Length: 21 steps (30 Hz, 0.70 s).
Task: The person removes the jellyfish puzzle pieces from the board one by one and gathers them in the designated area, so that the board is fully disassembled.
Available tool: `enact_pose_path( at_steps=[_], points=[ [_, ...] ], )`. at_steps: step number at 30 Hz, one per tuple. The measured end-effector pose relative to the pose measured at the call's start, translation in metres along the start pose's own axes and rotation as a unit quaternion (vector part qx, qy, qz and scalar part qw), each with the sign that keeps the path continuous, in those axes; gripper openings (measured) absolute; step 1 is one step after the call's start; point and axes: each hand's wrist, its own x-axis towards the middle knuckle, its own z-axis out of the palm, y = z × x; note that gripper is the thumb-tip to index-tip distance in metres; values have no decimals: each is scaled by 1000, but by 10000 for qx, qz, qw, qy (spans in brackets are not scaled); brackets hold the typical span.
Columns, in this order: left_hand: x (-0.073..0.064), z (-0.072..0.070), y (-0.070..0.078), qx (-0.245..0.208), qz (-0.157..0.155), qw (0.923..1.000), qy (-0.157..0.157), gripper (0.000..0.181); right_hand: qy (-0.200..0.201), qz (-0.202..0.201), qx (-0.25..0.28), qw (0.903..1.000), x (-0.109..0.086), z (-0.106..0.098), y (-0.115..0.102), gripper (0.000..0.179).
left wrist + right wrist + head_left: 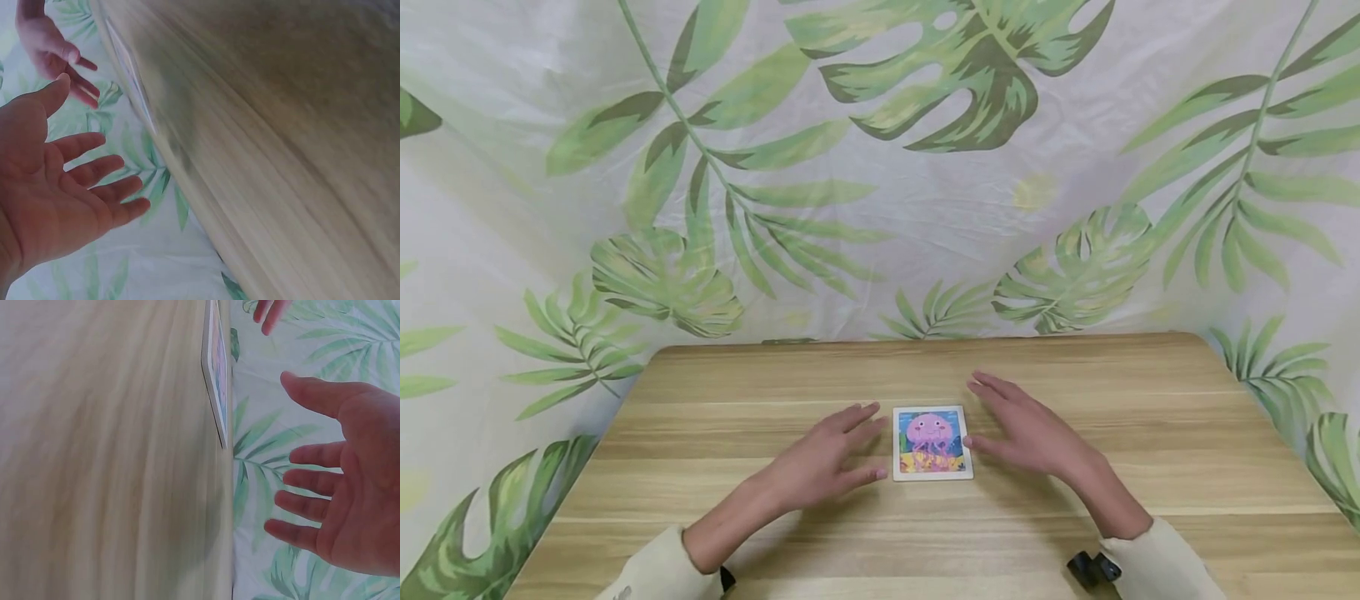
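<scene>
Pale white cloth printed with green leaves (955, 192): spans the full width from the far left, behind and to both sides of the desk.

Rectangular wood-grain desk (760, 375), light brown, far corners rounded: carries the one square item below.

Cream long sleeve, left arm (662, 571): cut by the lower edge of the head view, small grey marking on it.

Small black wrist fitting, left (727, 578): mostly hidden beside the cuff.

Bare left hand (820, 458): raised above the desk, fingertips pointing toward the square item and just beside its left edge. Grip: apart, thumb and fingers spread; the left wrist view shows the palm and gaps between the fingers.

Flat square panel with a white border and a printed pink jellyfish (932, 442): lies flat on the desk, picture side up, between the two hands. Print: round-eyed jellyfish, blue ground, yellow band at the bottom.

Bare right hand (1026, 429): raised above the desk, at the panel's right side; its thumb tip overlaps the panel's right edge in the head view, yet stands clear of it in the right wrist view. Grip: apart, thumb and fingers extended.

Black wrist fitting, right (1092, 570): beside the cuff.

Cream long sleeve, right arm (1161, 562): cut by the lower edge.
</scene>
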Motion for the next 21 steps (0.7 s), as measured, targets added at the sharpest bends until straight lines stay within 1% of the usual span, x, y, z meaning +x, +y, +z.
enact_pose_path(
  at_steps=[3, 6, 10, 15, 21],
  points=[
    [2, 1, 2, -66, 112, 9998, -153, 67, -83, -74, 88, 9999, 7, 2, -2, 72],
    [3, 2, 4, -140, 151, 9993, -302, 65, -159, -129, 170, 9996, 15, 3, -5, 65],
    [7, 3, 4, -150, 199, 9985, -482, 61, -274, -103, 342, 9990, 25, 6, -9, 56],
    [12, 6, 5, 60, 358, 9977, -575, 58, -365, -150, 401, 9984, 37, 11, -15, 48],
    [17, 8, 5, 377, 446, 9961, -658, 59, -486, -271, 556, 9969, 50, 18, -19, 40]
  ],
)
